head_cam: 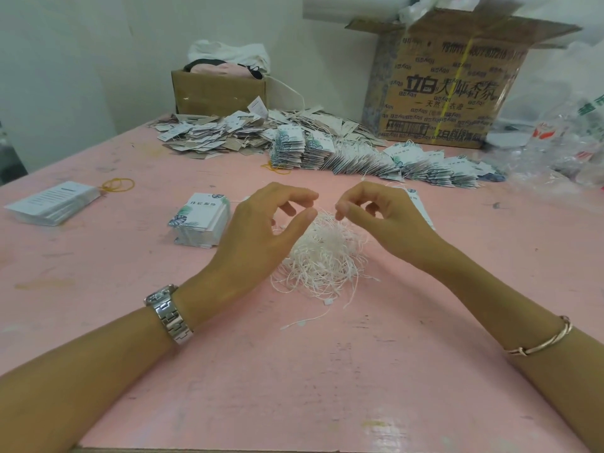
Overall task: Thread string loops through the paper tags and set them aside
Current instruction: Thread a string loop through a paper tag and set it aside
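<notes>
A tangled pile of white string loops (323,256) lies in the middle of the pink table (294,371). My left hand (258,233) hovers over the pile's left side with its fingers loosely curved and the thumb touching the strings; I see nothing held in it. My right hand (379,217) is at the pile's upper right, thumb and forefinger pinched together on a thin strand. A stack of leaf-printed paper tags (201,220) sits just left of my left hand. Another tag (421,207) shows partly behind my right hand.
Rows of strung tags (376,158) and a loose heap of tags (222,132) lie at the back. A stack of white cards (52,202) and yellow rubber bands (117,184) are at the left. Behind stand a small cardboard box (219,89), a large box (451,89) and plastic bags (562,142).
</notes>
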### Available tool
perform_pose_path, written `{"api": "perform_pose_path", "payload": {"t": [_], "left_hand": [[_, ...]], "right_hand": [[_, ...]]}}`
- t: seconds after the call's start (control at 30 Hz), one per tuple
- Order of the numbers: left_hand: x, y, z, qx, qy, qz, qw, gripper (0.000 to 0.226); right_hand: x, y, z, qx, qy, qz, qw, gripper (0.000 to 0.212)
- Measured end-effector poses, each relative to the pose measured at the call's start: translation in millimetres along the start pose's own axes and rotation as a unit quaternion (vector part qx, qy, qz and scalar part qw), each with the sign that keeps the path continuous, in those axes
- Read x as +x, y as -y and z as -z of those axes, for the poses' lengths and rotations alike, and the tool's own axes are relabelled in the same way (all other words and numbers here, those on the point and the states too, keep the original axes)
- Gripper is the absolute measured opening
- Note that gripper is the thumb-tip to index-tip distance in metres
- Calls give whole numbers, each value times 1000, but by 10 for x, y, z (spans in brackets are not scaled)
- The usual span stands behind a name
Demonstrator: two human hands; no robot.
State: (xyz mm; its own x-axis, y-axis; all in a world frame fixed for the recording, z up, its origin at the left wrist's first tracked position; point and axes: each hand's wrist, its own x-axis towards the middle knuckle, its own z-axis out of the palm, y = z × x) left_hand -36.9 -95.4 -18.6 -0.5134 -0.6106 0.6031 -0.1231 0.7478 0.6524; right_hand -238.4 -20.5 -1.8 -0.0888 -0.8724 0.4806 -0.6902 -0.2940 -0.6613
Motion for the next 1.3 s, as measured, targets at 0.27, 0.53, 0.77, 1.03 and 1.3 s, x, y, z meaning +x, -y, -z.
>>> {"api": "perform_pose_path", "payload": {"t": [0.27, 0.53, 0.77, 1.03, 1.3], "left_hand": [[-10, -59, -21, -87, 70, 12, 994, 13], [33, -68, 60, -152, 17, 3, 988, 21], [69, -43, 101, -186, -97, 26, 977, 19], [102, -16, 103, -213, -141, 63, 965, 22], [54, 8, 76, -142, -59, 43, 987, 21]], "right_hand": [[-56, 206, -98, 79, -2, 71, 994, 6], [-56, 165, -63, 105, 3, 31, 994, 7], [-29, 109, 15, 142, -2, -21, 990, 18], [29, -28, 132, 195, -77, -105, 972, 24], [76, -62, 199, 337, -185, -175, 907, 25]]}}
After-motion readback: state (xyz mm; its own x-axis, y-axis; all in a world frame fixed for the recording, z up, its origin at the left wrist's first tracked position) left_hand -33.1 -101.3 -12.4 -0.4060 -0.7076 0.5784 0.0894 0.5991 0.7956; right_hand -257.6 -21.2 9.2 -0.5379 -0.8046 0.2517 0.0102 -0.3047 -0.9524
